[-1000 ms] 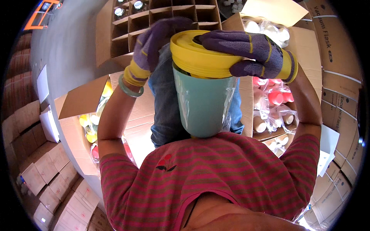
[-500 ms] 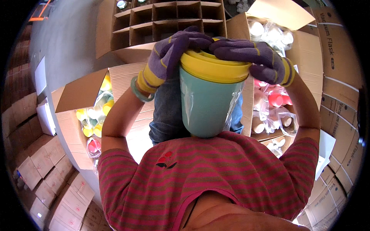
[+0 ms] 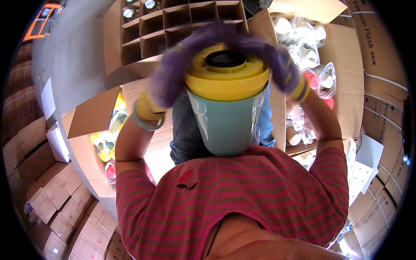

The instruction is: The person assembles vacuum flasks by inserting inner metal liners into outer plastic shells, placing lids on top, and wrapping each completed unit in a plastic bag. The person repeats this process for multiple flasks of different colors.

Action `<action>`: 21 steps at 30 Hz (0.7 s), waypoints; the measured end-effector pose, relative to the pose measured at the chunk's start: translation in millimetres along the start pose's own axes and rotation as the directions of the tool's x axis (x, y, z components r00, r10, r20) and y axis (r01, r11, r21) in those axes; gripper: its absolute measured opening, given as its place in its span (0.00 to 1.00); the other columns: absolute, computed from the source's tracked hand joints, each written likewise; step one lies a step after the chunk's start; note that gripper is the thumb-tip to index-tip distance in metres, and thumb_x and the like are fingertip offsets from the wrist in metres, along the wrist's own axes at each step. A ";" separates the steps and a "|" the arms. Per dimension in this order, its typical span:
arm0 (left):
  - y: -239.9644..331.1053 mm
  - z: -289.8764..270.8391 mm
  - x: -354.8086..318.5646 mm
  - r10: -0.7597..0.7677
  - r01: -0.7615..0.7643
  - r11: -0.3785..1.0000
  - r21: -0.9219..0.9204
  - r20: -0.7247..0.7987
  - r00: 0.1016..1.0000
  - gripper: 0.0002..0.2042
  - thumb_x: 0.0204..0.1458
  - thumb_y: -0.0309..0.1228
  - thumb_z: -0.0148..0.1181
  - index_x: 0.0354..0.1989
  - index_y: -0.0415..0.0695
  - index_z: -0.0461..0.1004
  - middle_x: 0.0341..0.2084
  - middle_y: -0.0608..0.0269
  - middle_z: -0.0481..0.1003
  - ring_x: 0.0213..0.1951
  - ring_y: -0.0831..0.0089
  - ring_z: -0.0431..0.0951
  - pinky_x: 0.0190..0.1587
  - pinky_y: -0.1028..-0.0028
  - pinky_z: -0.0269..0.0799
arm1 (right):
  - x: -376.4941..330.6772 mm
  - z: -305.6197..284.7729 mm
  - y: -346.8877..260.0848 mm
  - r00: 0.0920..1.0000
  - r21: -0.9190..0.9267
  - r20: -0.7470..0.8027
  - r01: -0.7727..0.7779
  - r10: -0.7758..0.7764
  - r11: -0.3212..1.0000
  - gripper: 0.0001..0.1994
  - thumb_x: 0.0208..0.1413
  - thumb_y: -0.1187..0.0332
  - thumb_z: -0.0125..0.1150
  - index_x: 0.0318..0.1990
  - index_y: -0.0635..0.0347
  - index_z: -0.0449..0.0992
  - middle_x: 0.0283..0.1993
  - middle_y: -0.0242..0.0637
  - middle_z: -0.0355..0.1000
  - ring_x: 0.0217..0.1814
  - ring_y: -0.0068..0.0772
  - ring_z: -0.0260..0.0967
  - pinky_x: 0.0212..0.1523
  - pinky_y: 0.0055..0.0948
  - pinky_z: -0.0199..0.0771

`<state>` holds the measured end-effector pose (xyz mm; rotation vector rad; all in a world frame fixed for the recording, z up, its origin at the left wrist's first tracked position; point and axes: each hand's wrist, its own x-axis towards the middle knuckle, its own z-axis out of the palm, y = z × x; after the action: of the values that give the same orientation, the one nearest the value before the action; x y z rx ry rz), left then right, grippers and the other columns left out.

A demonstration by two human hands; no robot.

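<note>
A light teal vacuum flask (image 3: 226,121) stands between my thighs, its base against my striped shirt. Its wide yellow collar (image 3: 227,89) surrounds a dark round opening at the top. Clear plastic film seems to cling to its side. My left hand (image 3: 171,73), in a purple and yellow glove, curls round the left and far side of the collar. From the right, my right hand (image 3: 277,63), gloved alike, wraps the collar's far right side. Both hands are smeared by motion. Their fingertips meet or nearly meet behind the collar, where the exact grip is hidden.
Ahead is a carton with cardboard dividers (image 3: 177,28), several bottle-like items in its far left cells. An open carton (image 3: 346,82) at right holds bagged white and red pieces. The left carton (image 3: 89,151) holds yellow and green pieces. Stacked cartons (image 3: 381,52) line both sides.
My hands have shifted from lying over the flask's top to round its collar. The top has moved left and the dark opening now shows.
</note>
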<state>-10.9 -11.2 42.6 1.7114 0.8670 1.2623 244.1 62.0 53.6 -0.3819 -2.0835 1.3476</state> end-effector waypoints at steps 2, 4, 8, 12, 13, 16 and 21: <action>-34.5 -9.7 -8.9 0.010 -0.007 0.999 -0.052 0.054 0.999 0.19 0.63 0.33 0.41 0.58 0.40 0.68 0.60 0.47 0.65 0.64 0.54 0.61 0.63 0.66 0.61 | -1.9 11.1 -13.7 0.980 -0.073 0.056 0.195 -0.192 0.978 0.22 0.66 0.58 0.39 0.53 0.66 0.72 0.50 0.50 0.73 0.55 0.48 0.70 0.61 0.40 0.64; -46.6 -22.1 -7.5 0.267 -0.271 0.946 0.176 0.047 0.963 0.18 0.62 0.33 0.41 0.56 0.40 0.70 0.59 0.47 0.66 0.64 0.55 0.61 0.66 0.66 0.53 | -2.2 9.0 -15.2 0.982 -0.050 0.042 0.184 -0.182 0.982 0.22 0.66 0.57 0.39 0.52 0.65 0.72 0.51 0.48 0.72 0.54 0.46 0.70 0.60 0.39 0.64; -1.9 2.5 -4.0 -0.009 0.009 1.000 0.011 0.028 1.000 0.16 0.60 0.32 0.45 0.53 0.41 0.71 0.58 0.46 0.67 0.63 0.56 0.63 0.64 0.66 0.58 | -9.1 16.3 3.5 0.989 0.130 -0.107 -0.088 0.102 0.988 0.18 0.67 0.62 0.42 0.48 0.68 0.74 0.51 0.48 0.72 0.51 0.46 0.72 0.55 0.38 0.69; -40.3 -25.4 -9.2 0.313 -0.344 0.876 0.339 0.144 0.939 0.17 0.57 0.26 0.52 0.55 0.41 0.66 0.58 0.45 0.66 0.61 0.50 0.64 0.63 0.61 0.60 | 4.4 10.7 -10.8 0.979 0.048 0.009 0.202 -0.203 0.978 0.15 0.62 0.65 0.49 0.46 0.69 0.74 0.46 0.48 0.74 0.49 0.46 0.72 0.52 0.37 0.71; -16.1 -10.4 -8.2 0.058 -0.058 0.997 0.047 -0.006 0.998 0.16 0.57 0.25 0.52 0.55 0.40 0.67 0.57 0.44 0.66 0.61 0.51 0.64 0.62 0.62 0.61 | -10.6 12.8 3.5 0.986 0.133 -0.158 0.074 -0.052 0.988 0.15 0.61 0.65 0.51 0.46 0.69 0.74 0.44 0.48 0.75 0.49 0.44 0.72 0.52 0.36 0.70; 8.1 7.3 -17.6 -0.214 0.196 0.970 -0.142 -0.133 0.968 0.17 0.56 0.24 0.51 0.55 0.37 0.68 0.58 0.43 0.66 0.61 0.52 0.65 0.62 0.63 0.60 | 0.9 17.2 11.6 0.969 0.084 -0.076 0.242 -0.236 0.967 0.18 0.64 0.60 0.47 0.48 0.67 0.74 0.47 0.42 0.74 0.51 0.33 0.70 0.55 0.32 0.68; 11.0 -1.0 3.2 -0.195 0.169 0.970 -0.173 -0.148 0.970 0.19 0.56 0.25 0.49 0.57 0.35 0.67 0.59 0.42 0.64 0.62 0.53 0.63 0.63 0.61 0.59 | 3.8 11.1 26.8 0.998 0.366 -0.064 0.048 -0.026 0.929 0.22 0.67 0.54 0.42 0.52 0.64 0.74 0.49 0.40 0.74 0.50 0.27 0.71 0.55 0.29 0.68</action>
<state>-10.4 -12.9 53.9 1.3835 0.9691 1.3225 231.7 67.9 27.7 -0.2159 -1.7310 1.6421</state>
